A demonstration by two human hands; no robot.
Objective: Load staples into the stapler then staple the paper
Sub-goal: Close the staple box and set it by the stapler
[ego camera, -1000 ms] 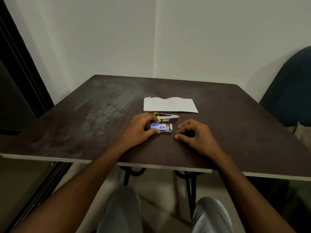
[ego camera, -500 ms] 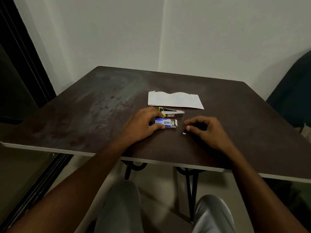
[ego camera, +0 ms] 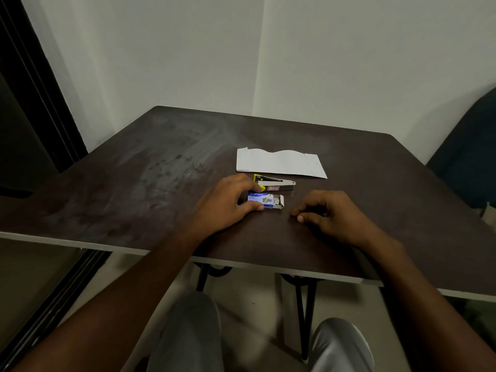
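On the dark table (ego camera: 150, 189), my left hand (ego camera: 225, 205) grips the left end of a small blue staple box (ego camera: 264, 200). The box's right end is open and grey staples show inside. Just behind it lies a silver stapler (ego camera: 277, 183) with a yellow rear, partly hidden by my left fingers. A white sheet of paper (ego camera: 280, 162) lies flat beyond the stapler. To the right of the box, my right hand (ego camera: 332, 218) rests with fingers curled. Its thumb and fingertips pinch together on the tabletop, and what they hold is hidden.
The table's near edge (ego camera: 268, 267) runs just behind my wrists, with black metal legs (ego camera: 303, 312) and my knees below it. A dark blue chair (ego camera: 467, 157) stands at the right. White walls meet in a corner behind, and a dark door frame (ego camera: 40, 89) rises at the left.
A small pale piece lay on the table by my right thumb half a second ago. My right fingertips have closed over that spot and it is out of sight. My left hand still holds the box.
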